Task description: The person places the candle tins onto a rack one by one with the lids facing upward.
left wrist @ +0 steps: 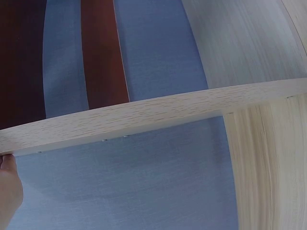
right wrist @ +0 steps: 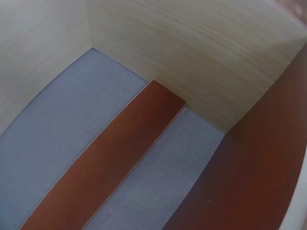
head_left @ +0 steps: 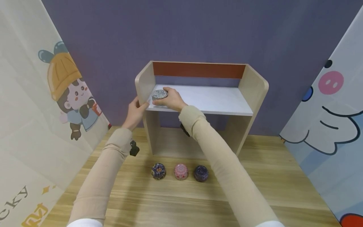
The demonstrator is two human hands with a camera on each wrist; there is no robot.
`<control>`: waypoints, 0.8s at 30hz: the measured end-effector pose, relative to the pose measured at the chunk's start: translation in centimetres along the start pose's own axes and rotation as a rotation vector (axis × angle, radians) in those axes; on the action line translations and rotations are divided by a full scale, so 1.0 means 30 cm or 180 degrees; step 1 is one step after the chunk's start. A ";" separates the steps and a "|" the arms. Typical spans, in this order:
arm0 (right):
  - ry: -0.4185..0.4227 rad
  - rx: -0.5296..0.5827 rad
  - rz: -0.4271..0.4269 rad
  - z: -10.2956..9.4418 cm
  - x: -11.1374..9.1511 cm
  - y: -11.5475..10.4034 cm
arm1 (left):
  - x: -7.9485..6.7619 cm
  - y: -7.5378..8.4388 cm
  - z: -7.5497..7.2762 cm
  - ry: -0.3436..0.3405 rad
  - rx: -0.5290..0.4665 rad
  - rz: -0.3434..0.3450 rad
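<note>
My right hand (head_left: 172,100) grips a round, flat tin (head_left: 159,94) with a silver-grey patterned lid, at the left end of the white upper board (head_left: 211,97). Whether the tin touches the board cannot be told. My left hand (head_left: 134,114) holds the front edge of the shelf's left side panel (head_left: 145,80), thumb on the inner side. In the left wrist view, part of that hand (left wrist: 8,189) meets the pale panel edge (left wrist: 153,110). The right wrist view looks into the lower compartment, with a brown back strip (right wrist: 110,153); the tin is out of sight there.
On the wooden table (head_left: 170,205), before the shelf, stand three more round tins in a row: a dark floral one (head_left: 158,171), a pink one (head_left: 181,171) and a dark purple one (head_left: 201,173). Printed cloths hang left and right; a blue-grey wall (head_left: 198,31) stands behind.
</note>
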State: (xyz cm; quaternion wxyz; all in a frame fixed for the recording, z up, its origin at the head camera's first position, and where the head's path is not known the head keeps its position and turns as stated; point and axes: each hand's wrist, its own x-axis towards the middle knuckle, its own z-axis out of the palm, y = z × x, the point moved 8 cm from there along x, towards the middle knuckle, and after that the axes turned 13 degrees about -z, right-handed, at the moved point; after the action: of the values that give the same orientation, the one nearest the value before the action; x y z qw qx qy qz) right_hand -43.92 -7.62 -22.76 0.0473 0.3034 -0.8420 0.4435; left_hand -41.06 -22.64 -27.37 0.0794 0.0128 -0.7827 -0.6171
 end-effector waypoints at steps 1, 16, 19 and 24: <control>0.0002 0.0005 0.0001 0.001 -0.001 0.000 | 0.000 0.000 0.000 0.0006 0.0005 0.0007; -0.0019 0.0110 0.0031 0.000 -0.009 -0.001 | -0.004 0.005 0.001 0.0039 -0.0020 0.0003; -0.0051 0.0183 0.0067 0.001 -0.009 0.001 | -0.004 0.005 -0.001 0.0052 -0.0008 0.0011; -0.0077 0.0263 0.0145 0.001 -0.013 0.002 | -0.007 0.007 -0.001 0.0064 -0.0003 0.0039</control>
State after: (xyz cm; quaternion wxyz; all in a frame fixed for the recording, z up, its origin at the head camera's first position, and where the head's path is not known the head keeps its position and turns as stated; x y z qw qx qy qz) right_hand -43.65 -7.43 -22.96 0.0145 0.2912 -0.8302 0.4752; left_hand -40.83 -22.60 -27.17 0.0911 0.0141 -0.7817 -0.6168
